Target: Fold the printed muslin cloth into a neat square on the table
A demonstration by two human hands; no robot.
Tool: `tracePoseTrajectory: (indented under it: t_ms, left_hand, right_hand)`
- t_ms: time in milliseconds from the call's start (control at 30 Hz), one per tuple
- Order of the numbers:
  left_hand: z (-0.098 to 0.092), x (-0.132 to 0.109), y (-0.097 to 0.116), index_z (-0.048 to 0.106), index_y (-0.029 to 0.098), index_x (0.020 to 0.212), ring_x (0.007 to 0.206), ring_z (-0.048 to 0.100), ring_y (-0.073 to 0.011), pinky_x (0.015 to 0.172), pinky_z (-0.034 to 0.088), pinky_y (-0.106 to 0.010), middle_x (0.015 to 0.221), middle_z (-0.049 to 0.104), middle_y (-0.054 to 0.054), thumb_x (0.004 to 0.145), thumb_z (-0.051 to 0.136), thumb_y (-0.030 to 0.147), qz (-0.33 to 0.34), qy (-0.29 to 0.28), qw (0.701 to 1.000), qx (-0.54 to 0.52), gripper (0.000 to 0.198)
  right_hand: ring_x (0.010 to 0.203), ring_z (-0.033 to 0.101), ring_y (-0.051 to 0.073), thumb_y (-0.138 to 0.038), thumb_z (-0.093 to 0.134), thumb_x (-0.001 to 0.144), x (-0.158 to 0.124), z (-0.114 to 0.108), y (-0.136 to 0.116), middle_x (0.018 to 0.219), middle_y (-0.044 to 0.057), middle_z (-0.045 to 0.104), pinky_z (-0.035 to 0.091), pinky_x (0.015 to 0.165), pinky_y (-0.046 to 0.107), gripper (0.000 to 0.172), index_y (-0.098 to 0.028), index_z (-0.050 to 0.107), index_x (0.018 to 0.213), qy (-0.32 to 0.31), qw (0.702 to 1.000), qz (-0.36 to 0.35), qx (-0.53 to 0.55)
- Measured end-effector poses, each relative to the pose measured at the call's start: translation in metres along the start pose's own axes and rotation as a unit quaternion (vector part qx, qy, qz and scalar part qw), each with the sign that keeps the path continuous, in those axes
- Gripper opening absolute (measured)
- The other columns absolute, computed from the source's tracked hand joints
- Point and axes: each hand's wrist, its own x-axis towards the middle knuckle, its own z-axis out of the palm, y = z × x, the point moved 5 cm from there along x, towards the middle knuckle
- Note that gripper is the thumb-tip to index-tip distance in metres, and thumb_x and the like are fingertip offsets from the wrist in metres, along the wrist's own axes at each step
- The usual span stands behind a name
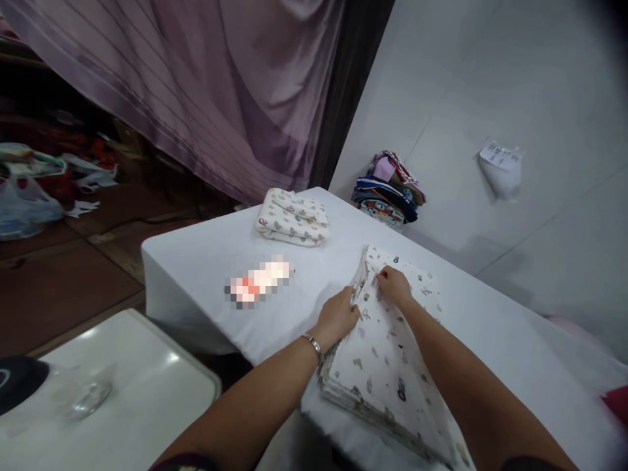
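Note:
A white cloth (387, 366) printed with small leaf and letter-like figures lies in stacked layers along the right part of the white-covered table (196, 268). My left hand (338, 317), with a silver bracelet at the wrist, grips the cloth's left edge, fingers curled around the layers. My right hand (394, 285) is closed on the top layer, pinching it near the far end. The near end of the cloth hangs toward me at the table's front edge. Beyond my hands rests a folded patterned cloth bundle (293, 219), untouched.
A blurred-out item (260, 281) lies left of the cloth. Folded clothes (387, 190) are piled beyond the table, and a labelled plastic bag (500, 170) lies on the pale tiles. A shiny white stool or small table (147, 379) stands at left. A purple curtain (235, 85) hangs behind.

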Motion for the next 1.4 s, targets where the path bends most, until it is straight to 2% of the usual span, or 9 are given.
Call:
tracePoseTrajectory:
  t_ms: [200, 300, 400, 500, 700, 833, 1067, 1233, 1400]
  left_hand:
    - [-0.002, -0.001, 0.002, 0.047, 0.023, 0.119, 0.092, 0.061, -0.0211, 0.078, 0.040, -0.028, 0.094, 0.066, -0.006, 0.082, 0.046, 0.021, -0.015, -0.016, 1.000, -0.007, 0.036]
    - [-0.001, -0.001, 0.000, 0.047, 0.023, 0.117, 0.091, 0.061, -0.0210, 0.077, 0.039, -0.029, 0.094, 0.066, -0.006, 0.082, 0.046, 0.021, -0.015, -0.014, 1.000, -0.004, 0.035]
    - [-0.001, 0.000, -0.001, 0.047, 0.022, 0.114, 0.088, 0.061, -0.0212, 0.074, 0.039, -0.029, 0.094, 0.066, -0.006, 0.081, 0.045, 0.022, -0.016, -0.008, 1.000, 0.006, 0.032]
    - [-0.001, 0.000, 0.000, 0.048, 0.022, 0.108, 0.086, 0.061, -0.0212, 0.071, 0.038, -0.029, 0.093, 0.066, -0.006, 0.081, 0.045, 0.022, -0.018, -0.010, 1.000, 0.015, 0.027]
    - [-0.003, 0.000, 0.002, 0.049, 0.022, 0.102, 0.085, 0.061, -0.0204, 0.071, 0.038, -0.029, 0.090, 0.066, -0.004, 0.081, 0.047, 0.024, -0.036, -0.017, 0.999, 0.033, 0.022]
    - [-0.002, 0.001, 0.003, 0.050, 0.023, 0.100, 0.085, 0.061, -0.0203, 0.070, 0.038, -0.029, 0.094, 0.066, -0.003, 0.079, 0.048, 0.022, -0.006, -0.014, 0.999, 0.041, 0.021]
    - [-0.001, 0.000, 0.008, 0.051, 0.024, 0.097, 0.083, 0.060, -0.0202, 0.068, 0.038, -0.029, 0.096, 0.065, -0.003, 0.078, 0.046, 0.021, 0.062, -0.003, 0.997, 0.043, 0.020]
    - [-0.001, 0.000, 0.009, 0.052, 0.024, 0.098, 0.083, 0.060, -0.0199, 0.068, 0.039, -0.029, 0.097, 0.065, -0.003, 0.079, 0.045, 0.021, 0.081, -0.001, 0.996, 0.026, 0.020]
    - [-0.001, 0.000, 0.010, 0.052, 0.023, 0.101, 0.084, 0.060, -0.0194, 0.070, 0.040, -0.028, 0.097, 0.065, -0.003, 0.079, 0.046, 0.020, 0.087, -0.002, 0.996, 0.006, 0.023]
  right_hand:
    - [0.069, 0.055, 0.014, -0.015, 0.057, 0.073, 0.014, 0.009, 0.011, 0.073, 0.003, 0.064, 0.035, 0.060, 0.021, 0.007, -0.017, 0.063, 0.071, -0.050, 0.998, -0.003, 0.034]
    - [0.061, 0.055, 0.012, -0.014, 0.056, 0.072, 0.020, 0.008, 0.011, 0.069, 0.002, 0.064, 0.038, 0.056, 0.020, 0.009, -0.017, 0.065, 0.074, -0.064, 0.995, 0.015, 0.072]
    - [0.052, 0.053, 0.010, -0.020, 0.053, 0.078, 0.027, 0.004, 0.004, 0.066, 0.002, 0.064, 0.038, 0.050, 0.020, 0.012, -0.016, 0.064, 0.078, -0.069, 0.991, 0.036, 0.108]
    - [0.045, 0.049, 0.009, -0.031, 0.053, 0.083, 0.034, 0.004, -0.008, 0.060, 0.002, 0.062, 0.038, 0.046, 0.020, 0.022, -0.016, 0.062, 0.070, -0.088, 0.987, 0.045, 0.129]
    - [0.035, 0.046, 0.012, -0.040, 0.058, 0.082, 0.044, 0.015, -0.022, 0.039, 0.003, 0.052, 0.036, 0.039, 0.023, 0.035, -0.016, 0.058, 0.057, -0.149, 0.978, 0.093, 0.115]
    - [0.031, 0.045, 0.013, -0.043, 0.066, 0.076, 0.046, 0.017, -0.031, 0.032, 0.003, 0.047, 0.034, 0.035, 0.024, 0.035, -0.016, 0.059, 0.055, -0.191, 0.970, 0.116, 0.097]
    - [0.028, 0.047, 0.016, -0.032, 0.074, 0.070, 0.040, 0.013, -0.044, 0.033, 0.004, 0.049, 0.036, 0.031, 0.025, 0.028, -0.015, 0.057, 0.055, -0.218, 0.963, 0.123, 0.105]
    - [0.032, 0.051, 0.016, -0.025, 0.071, 0.074, 0.034, 0.012, -0.040, 0.036, 0.003, 0.051, 0.045, 0.036, 0.025, 0.024, -0.014, 0.056, 0.058, -0.233, 0.951, 0.155, 0.134]
    - [0.038, 0.056, 0.014, -0.033, 0.064, 0.082, 0.031, 0.009, -0.038, 0.042, 0.002, 0.055, 0.051, 0.043, 0.025, 0.027, -0.013, 0.056, 0.065, -0.247, 0.943, 0.160, 0.152]
